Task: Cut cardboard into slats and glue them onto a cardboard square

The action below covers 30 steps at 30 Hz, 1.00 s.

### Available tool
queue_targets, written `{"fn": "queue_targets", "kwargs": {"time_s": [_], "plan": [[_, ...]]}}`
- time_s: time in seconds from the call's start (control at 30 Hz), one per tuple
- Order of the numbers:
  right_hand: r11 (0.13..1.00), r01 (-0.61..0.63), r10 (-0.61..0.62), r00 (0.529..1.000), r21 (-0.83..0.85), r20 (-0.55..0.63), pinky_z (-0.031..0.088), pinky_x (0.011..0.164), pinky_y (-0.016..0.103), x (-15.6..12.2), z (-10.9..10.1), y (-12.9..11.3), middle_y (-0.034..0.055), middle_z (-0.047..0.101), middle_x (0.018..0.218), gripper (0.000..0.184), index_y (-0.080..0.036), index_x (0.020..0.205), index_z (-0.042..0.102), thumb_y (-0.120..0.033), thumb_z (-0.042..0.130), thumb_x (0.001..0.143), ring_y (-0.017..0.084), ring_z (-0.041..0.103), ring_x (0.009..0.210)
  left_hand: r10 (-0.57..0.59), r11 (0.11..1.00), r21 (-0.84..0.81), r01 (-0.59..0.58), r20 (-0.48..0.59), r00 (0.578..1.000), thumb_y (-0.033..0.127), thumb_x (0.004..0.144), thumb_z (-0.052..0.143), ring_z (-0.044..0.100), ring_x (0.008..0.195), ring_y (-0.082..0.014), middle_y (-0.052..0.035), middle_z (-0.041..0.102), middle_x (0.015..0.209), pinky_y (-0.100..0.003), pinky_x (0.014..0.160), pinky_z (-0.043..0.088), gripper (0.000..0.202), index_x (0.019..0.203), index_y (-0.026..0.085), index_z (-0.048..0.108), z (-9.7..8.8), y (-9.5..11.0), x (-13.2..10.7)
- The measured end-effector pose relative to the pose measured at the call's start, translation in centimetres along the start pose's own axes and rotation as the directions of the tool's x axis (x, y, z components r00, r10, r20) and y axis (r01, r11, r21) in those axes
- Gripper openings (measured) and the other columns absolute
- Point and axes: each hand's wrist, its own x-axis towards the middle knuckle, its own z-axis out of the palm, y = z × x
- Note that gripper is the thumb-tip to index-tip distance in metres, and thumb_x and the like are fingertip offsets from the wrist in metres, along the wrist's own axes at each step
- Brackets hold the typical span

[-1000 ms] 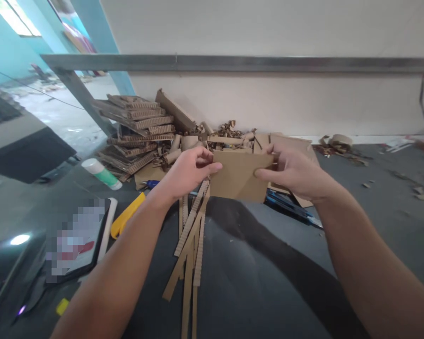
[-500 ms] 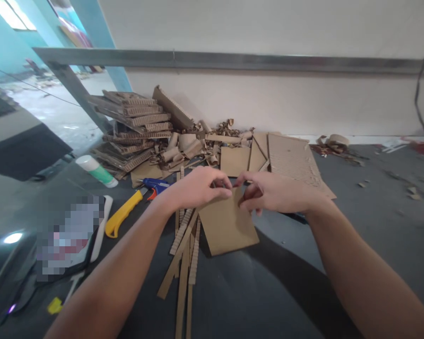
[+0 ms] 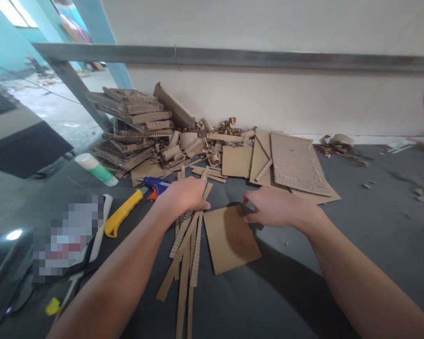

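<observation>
A square piece of brown cardboard [image 3: 233, 242] lies flat on the dark table in front of me. My right hand [image 3: 277, 207] hovers at its upper right corner, thumb and forefinger apart, with nothing held. To the left, my left hand [image 3: 185, 195] reaches down into a loose bunch of narrow cardboard strips [image 3: 185, 263]. Its fingers are bent around a corrugated cardboard strip [image 3: 197, 256] whose far end shows above the knuckles. The fingertips are partly hidden. Close to the left wrist lies a blue glue gun [image 3: 155, 182] with an orange trigger.
A yellow-handled cutter [image 3: 125, 212], a white-and-green tube [image 3: 96, 169] and a blurred-out device [image 3: 108, 221] lie left. Stacked corrugated panels [image 3: 141, 117] and cardboard scraps [image 3: 191, 146] stand behind. Corrugated sheets [image 3: 298, 165] lie back right, below a metal rail [image 3: 233, 56].
Both hands have come off the cardboard square, which now lies flat and slightly nearer me. The left hand moved left onto the strips; the right hand drew a little right.
</observation>
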Motion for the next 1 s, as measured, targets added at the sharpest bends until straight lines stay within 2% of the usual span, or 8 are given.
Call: {"fn": "queue_targets", "kwargs": {"time_s": [0.13,0.27,0.37,0.47,0.63,0.8,0.9,1.0], "plan": [[1.0,0.0,0.0,1.0,0.019,-0.015,0.039,0.052,0.03,-0.4,-0.2,0.0,0.0112,0.071,0.085,0.039,-0.016,0.113,0.064,-0.042,0.06,0.085,0.026,0.066,0.073,0.041,0.999,0.018,-0.041,-0.026,0.999,0.036,0.075,0.065,0.065,0.069,-0.0272,-0.0117,0.066,0.067,-0.03,0.055,0.039,0.02,0.067,0.018,0.064,-0.1,0.2,-0.2],[0.989,0.053,-0.035,0.99,0.136,-0.135,0.043,0.057,0.029,-0.7,-1.1,-0.1,0.0111,0.073,0.093,0.035,-0.016,0.112,0.065,-0.041,0.057,0.089,0.022,0.066,0.077,0.204,0.974,-0.089,-0.208,-0.059,0.977,0.029,0.081,0.056,0.057,0.053,-0.0184,-0.0049,0.061,0.054,-0.029,0.052,0.036,0.027,0.056,0.019,0.057,-1.4,-0.1,-1.5],[0.93,0.109,-0.022,0.97,0.351,-0.241,0.047,0.058,0.027,-0.6,-1.8,-0.2,0.011,0.074,0.096,0.037,-0.017,0.113,0.064,-0.046,0.054,0.093,0.02,0.068,0.076,0.333,0.86,-0.388,-0.332,-0.067,0.941,0.038,0.085,0.057,0.059,0.051,-0.0147,-0.0014,0.066,0.059,-0.026,0.052,0.04,0.027,0.066,0.019,0.063,-2.4,0.0,-2.5],[0.786,0.188,-0.047,0.968,0.589,-0.247,0.051,0.055,0.026,-0.3,-2.0,0.1,0.0075,0.074,0.094,0.031,-0.021,0.107,0.064,-0.048,0.051,0.095,0.016,0.068,0.067,0.38,0.678,-0.643,-0.355,-0.106,0.919,0.044,0.084,0.062,0.057,0.048,-0.0118,-0.0009,0.069,0.067,-0.024,0.048,0.042,0.027,0.073,0.02,0.064,-2.6,0.5,-2.8],[0.658,0.246,-0.097,0.965,0.711,-0.244,0.054,0.055,0.026,0.3,-1.8,0.7,0.0027,0.073,0.078,0.025,-0.022,0.087,0.064,-0.047,0.06,0.09,0.015,0.067,0.062,0.401,0.551,-0.754,-0.357,-0.137,0.906,0.045,0.084,0.066,0.053,0.044,-0.0099,-0.0005,0.064,0.062,-0.023,0.043,0.043,0.03,0.072,0.018,0.062,-1.6,1.9,-2.1],[0.685,0.223,-0.12,0.974,0.693,-0.194,0.053,0.054,0.024,0.6,-1.8,0.8,0.0008,0.071,0.07,0.025,-0.02,0.086,0.063,-0.045,0.061,0.088,0.013,0.064,0.057,0.4,0.6,-0.708,-0.372,-0.137,0.906,0.046,0.09,0.058,0.058,0.049,-0.0119,-0.0026,0.066,0.065,-0.024,0.045,0.044,0.033,0.073,0.017,0.061,-1.1,2.7,-1.7],[0.712,0.203,-0.129,0.979,0.672,-0.159,0.052,0.054,0.023,0.4,-2.1,0.8,0.0015,0.071,0.069,0.023,-0.019,0.081,0.059,-0.041,0.062,0.088,0.013,0.064,0.057,0.372,0.736,-0.583,-0.345,-0.077,0.925,0.049,0.091,0.054,0.059,0.051,-0.0139,-0.0019,0.065,0.061,-0.025,0.049,0.043,0.037,0.073,0.018,0.063,-1.1,2.6,-1.4],[0.794,0.095,-0.129,0.992,0.6,0.013,0.051,0.051,0.023,0.2,-2.2,1.0,0.0045,0.072,0.068,0.024,-0.018,0.07,0.057,-0.036,0.059,0.087,0.014,0.065,0.056,0.33,0.864,-0.384,-0.325,-0.055,0.942,0.044,0.085,0.061,0.066,0.068,-0.0186,-0.0033,0.072,0.076,-0.027,0.058,0.044,0.025,0.081,0.02,0.067,-0.7,2.6,-1.0]]}}
